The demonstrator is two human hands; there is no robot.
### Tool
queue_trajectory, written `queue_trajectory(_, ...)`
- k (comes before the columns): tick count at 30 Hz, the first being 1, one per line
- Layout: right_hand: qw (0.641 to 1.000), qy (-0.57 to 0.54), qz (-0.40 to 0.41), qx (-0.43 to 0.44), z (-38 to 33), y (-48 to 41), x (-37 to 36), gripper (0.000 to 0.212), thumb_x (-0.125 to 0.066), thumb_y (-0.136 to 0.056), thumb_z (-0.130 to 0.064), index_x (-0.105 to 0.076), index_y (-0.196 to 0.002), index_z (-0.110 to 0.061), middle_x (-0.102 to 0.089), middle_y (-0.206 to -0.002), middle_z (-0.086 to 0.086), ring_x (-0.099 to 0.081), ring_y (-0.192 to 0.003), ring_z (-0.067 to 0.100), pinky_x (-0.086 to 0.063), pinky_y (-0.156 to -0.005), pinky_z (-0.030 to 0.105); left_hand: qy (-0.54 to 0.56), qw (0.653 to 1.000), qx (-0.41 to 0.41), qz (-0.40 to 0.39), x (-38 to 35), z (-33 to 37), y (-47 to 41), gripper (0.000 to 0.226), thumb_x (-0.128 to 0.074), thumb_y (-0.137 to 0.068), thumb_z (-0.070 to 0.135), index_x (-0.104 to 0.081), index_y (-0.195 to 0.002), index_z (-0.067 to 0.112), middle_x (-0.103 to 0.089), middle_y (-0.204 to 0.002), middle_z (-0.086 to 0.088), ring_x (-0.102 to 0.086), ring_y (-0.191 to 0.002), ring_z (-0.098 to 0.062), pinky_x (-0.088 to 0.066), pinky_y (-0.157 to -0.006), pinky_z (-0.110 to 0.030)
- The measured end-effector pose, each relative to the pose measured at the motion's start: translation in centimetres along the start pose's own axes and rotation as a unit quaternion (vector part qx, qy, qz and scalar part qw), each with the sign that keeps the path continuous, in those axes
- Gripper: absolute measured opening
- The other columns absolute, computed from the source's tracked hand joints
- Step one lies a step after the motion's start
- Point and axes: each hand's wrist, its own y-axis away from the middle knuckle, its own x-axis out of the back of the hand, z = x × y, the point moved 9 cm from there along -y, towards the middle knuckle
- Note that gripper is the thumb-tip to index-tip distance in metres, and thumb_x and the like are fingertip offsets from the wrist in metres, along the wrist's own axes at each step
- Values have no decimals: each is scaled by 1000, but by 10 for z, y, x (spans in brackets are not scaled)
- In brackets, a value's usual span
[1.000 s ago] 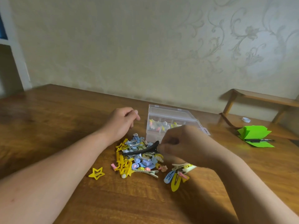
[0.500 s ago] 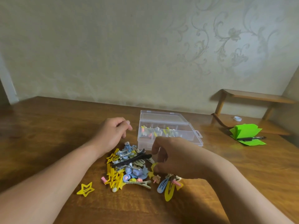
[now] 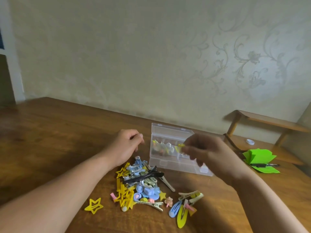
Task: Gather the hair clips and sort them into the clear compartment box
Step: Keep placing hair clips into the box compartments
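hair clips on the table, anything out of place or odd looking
One yellow star clip lies alone on the table, left of the main pile, so it could be missed. A few more clips sit apart on the pile's right. Nothing looks broken.

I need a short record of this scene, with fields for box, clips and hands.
box: clear plastic compartment box, small clips inside
pile: mixed coloured hair clips on the wooden table
stray: yellow star-shaped clip, left of the pile
left hand: loosely curled, holds nothing, near the pile
right hand: pinches a small yellow hair clip over the box
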Motion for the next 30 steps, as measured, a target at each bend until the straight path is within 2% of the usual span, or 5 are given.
queue_trajectory(4,987,72,118,-78,23,-46,25,5,-77,-96,-28,-76,-97,-23,-77,-86,-3,-71,-76,22,-49,-52,19,2,1000,3,-1,-1,-2,-3,35,-53,-111,31,-76,-86,22,-67,-70,0,-63,-73,-16,-54,-86,-40)
queue_trajectory(9,957,261,39,-120,43,-98,-5,8,-78,-92,-32,-73,-90,-25,-73,-84,-7,-69,-74,13,-62,-69,36,-9,1000,1,0,0,-4,-3,36,-52,-111,33,-75,-85,23,-68,-71,1,-59,-65,-8,-47,-70,-31)
queue_trajectory(12,939,317,12,-130,51,-107,-18,7,-76,-91,-29,-74,-85,-26,-73,-82,-8,-70,-75,13,-63,-69,34,-13,1000,-2,-1,0,-2,-2,35,-52,-111,32,-75,-86,22,-68,-70,2,-56,-59,0,-47,-70,-30)
queue_trajectory(24,980,120,152,-36,20,-48,-1,14,-70,-97,-29,-78,-86,-26,-77,-80,-9,-66,-69,9,-48,-55,23,-30,1000,5,0,-1,1,-1,35,-52,-111,31,-77,-90,19,-71,-75,1,-58,-63,-4,-42,-64,-29)
queue_trajectory(30,986,121,80,76,-22,-17,-24,9,-71,-98,-33,-78,-93,-33,-74,-87,-21,-65,-85,-7,-48,-65,10,-38,999,11,-6,-1,1,0,34,-53,-111,32,-76,-88,22,-71,-77,-1,-71,-81,-20,-51,-77,-36)
